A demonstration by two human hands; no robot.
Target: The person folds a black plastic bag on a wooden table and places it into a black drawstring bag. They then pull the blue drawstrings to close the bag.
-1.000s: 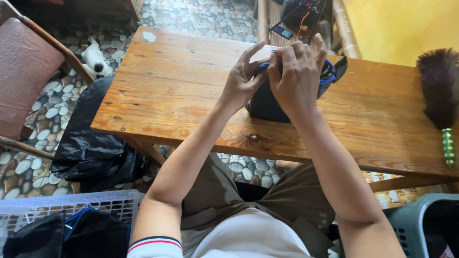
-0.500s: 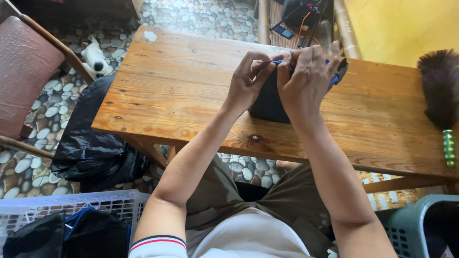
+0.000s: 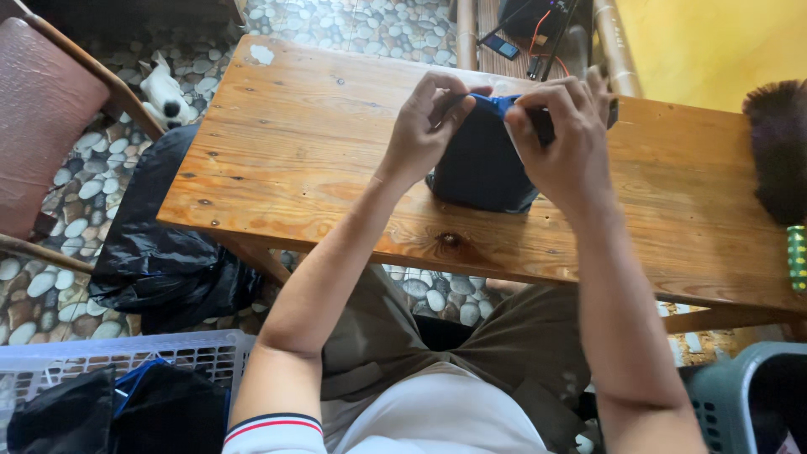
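Observation:
A dark navy cloth item (image 3: 483, 168) with a bright blue top edge lies on the wooden table (image 3: 311, 160). My left hand (image 3: 429, 126) pinches its blue edge at the upper left. My right hand (image 3: 559, 139) grips the same edge at the upper right. Both hands hold the cloth taut between them, over the middle of the table. The far side of the cloth is hidden behind my right hand.
A dark feather duster (image 3: 777, 160) with a green handle lies at the table's right end. A black plastic bag (image 3: 160, 261) lies on the pebble floor left of the table. A white basket (image 3: 109, 370) with dark clothes sits at bottom left, a grey-green basket (image 3: 748, 395) at bottom right, a brown chair (image 3: 42, 126) far left.
Both hands have come lower and nearer with the cloth, and the blue edge now shows between them. My view has shifted slightly.

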